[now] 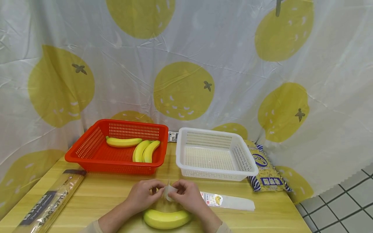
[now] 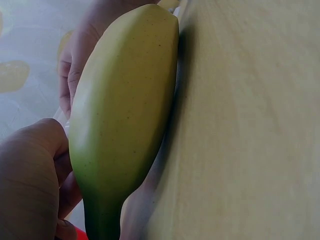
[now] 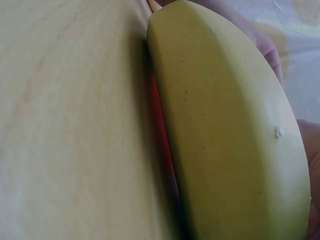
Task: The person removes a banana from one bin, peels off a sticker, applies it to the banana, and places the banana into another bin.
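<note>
Fingers (image 1: 157, 189) of both hands are curled in tight around a small clear plastic sleeve (image 1: 168, 192), which is pinched between the left hand (image 1: 144, 194) and the right hand (image 1: 187, 194) right above the table (image 1: 107, 194). So the sleeve is held up at the middle of the near edge, just over a loose banana (image 1: 166, 218) that is lying flat on the wood between the two wrists. In both wrist views pretty much only that banana can be seen, pressed up close to the tabletop, so finger detail can't be made out there.

Just to the right of the hands, a flat banana-printed bag (image 1: 227, 200) is laid out on the table. Further back, a red basket (image 1: 87, 152) is set on the left with three bananas (image 1: 137, 147) in it, one lying crosswise and two side by side. A white basket (image 1: 247, 165) is placed just beside it on the right. A blue-and-yellow packet (image 1: 266, 171) is tucked against the white basket's right side, and a long boxed roll (image 1: 50, 200) is lying along the table's left edge. A lemon-print curtain (image 1: 183, 90) is hung behind everything.
</note>
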Available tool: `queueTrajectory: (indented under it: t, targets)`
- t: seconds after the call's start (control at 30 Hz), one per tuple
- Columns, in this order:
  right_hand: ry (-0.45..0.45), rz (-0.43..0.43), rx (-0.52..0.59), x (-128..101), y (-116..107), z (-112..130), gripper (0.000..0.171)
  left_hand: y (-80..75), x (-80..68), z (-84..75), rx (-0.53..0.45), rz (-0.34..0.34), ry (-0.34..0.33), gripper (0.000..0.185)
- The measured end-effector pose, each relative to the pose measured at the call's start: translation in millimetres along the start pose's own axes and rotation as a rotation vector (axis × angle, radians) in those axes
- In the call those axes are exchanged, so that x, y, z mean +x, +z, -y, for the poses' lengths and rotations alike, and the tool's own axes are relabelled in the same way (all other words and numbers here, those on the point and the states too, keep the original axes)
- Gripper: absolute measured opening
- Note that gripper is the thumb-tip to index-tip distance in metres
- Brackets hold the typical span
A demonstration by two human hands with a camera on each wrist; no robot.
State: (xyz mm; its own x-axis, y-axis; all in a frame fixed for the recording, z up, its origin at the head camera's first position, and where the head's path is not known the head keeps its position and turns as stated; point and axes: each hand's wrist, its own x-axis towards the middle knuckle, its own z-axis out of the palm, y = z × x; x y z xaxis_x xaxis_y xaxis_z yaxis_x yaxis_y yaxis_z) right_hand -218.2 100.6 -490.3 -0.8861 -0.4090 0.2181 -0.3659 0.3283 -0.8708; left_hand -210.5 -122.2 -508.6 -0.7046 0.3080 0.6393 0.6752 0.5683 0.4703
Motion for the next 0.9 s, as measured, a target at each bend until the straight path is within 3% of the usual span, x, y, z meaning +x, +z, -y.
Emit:
queueTrajectory:
  t: [0.9]
  targets:
    - [0.053, 0.002, -0.076, -0.7, -0.9, 2.0, 0.005, -0.3, -0.9, 1.2, -0.008, -0.002, -0.028, 0.015]
